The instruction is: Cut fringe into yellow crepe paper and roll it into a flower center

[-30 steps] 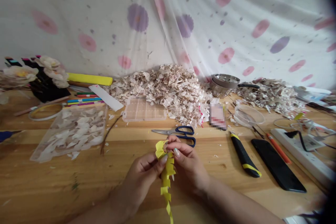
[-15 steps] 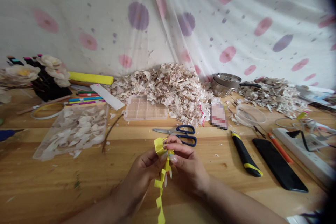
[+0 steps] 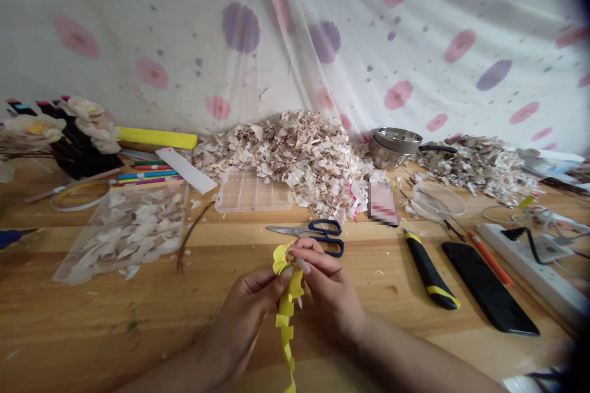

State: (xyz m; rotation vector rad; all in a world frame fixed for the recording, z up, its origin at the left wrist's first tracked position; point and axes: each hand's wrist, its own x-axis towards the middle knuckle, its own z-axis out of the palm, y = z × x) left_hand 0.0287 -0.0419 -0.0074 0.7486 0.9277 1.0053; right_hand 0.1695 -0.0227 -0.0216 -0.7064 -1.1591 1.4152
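A yellow paper strip with notched edges hangs down from between my two hands at the middle front of the table. My left hand pinches its upper part between thumb and fingers. The thumb and fingertips of my right hand are closed on the same strip near its top, where the paper bends into a wider curl. Just beyond my fingers lie scissors with dark blue handles, their blades pointing left. What sits inside the curl is hidden by my fingertips.
Behind the scissors rises a heap of pale flakes, beside a clear lidded tray. On the left is a plastic tray of flakes. A utility knife, phone and power strip lie right.
The hanging strip has turned and swung slightly right, showing more of its flat face below my fingers. My hands stay nearly in place, still pinching it. The whole view has shifted a little.
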